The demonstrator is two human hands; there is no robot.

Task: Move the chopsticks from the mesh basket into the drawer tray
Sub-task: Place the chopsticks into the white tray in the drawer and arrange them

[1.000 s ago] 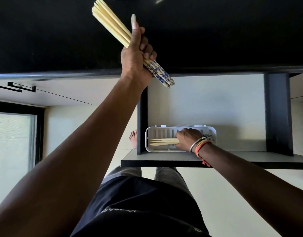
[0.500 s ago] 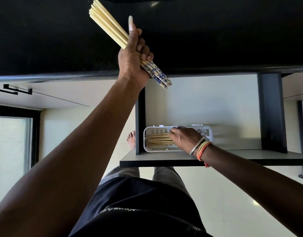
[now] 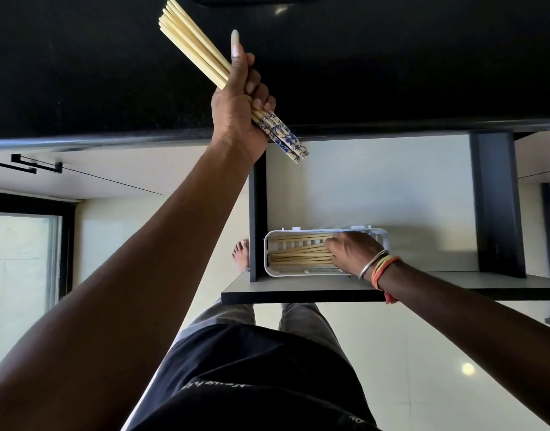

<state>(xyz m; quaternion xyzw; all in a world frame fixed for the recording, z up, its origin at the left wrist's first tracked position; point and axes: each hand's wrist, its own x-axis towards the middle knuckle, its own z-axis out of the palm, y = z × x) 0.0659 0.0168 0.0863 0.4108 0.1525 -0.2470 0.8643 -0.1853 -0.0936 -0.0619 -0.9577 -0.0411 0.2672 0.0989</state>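
— Left hand [image 3: 239, 104]?
— Fisted round a bundle [image 3: 193, 51] of chopsticks, raised over the black counter [image 3: 392, 63], patterned ends toward the drawer [image 3: 376, 188].
— Right hand [image 3: 353, 255]?
— Down in the white tray [image 3: 298, 273] at the drawer's near left; fingers on loose chopsticks [image 3: 298, 259] lying flat there. Grip unclear, cannot tell.

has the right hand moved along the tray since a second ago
Yes. The right hand has slid from mid-tray toward the right end of the white tray, uncovering more of the chopsticks lying in it.
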